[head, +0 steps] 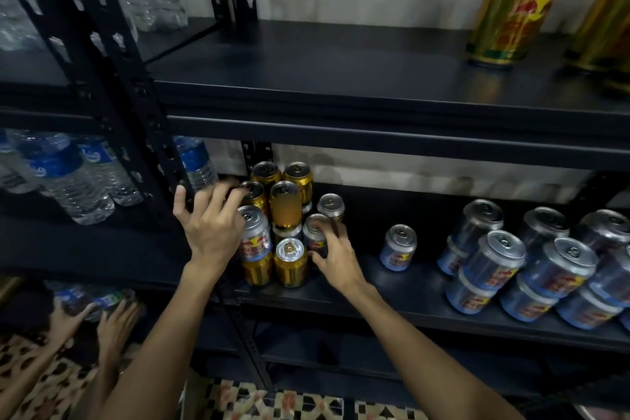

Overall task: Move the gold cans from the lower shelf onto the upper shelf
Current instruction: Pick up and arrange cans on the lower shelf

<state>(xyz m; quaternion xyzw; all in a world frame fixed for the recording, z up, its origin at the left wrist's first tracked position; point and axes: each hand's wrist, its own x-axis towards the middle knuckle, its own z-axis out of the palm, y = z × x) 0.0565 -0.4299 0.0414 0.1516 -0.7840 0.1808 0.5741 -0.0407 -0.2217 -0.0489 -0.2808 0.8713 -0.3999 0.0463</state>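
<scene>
Pick-up step: gold cans point(286, 204) cluster at the left of lower shelf point(375, 286); a few stand on upper shelf point(306, 61), far right. Left hand point(211, 225) reaches a rear gold can, fingers blurred, so its grip cannot be told. Right hand point(332, 249) grips blue can point(314, 224). Next move likely needs the blue can shifted aside, then a gold one lifted.

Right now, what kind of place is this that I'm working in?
Probably a storeroom or a small shop's stock area: black metal shelving, stacked gold cans and blue-silver cans, and bottled water kept in bulk.
</scene>
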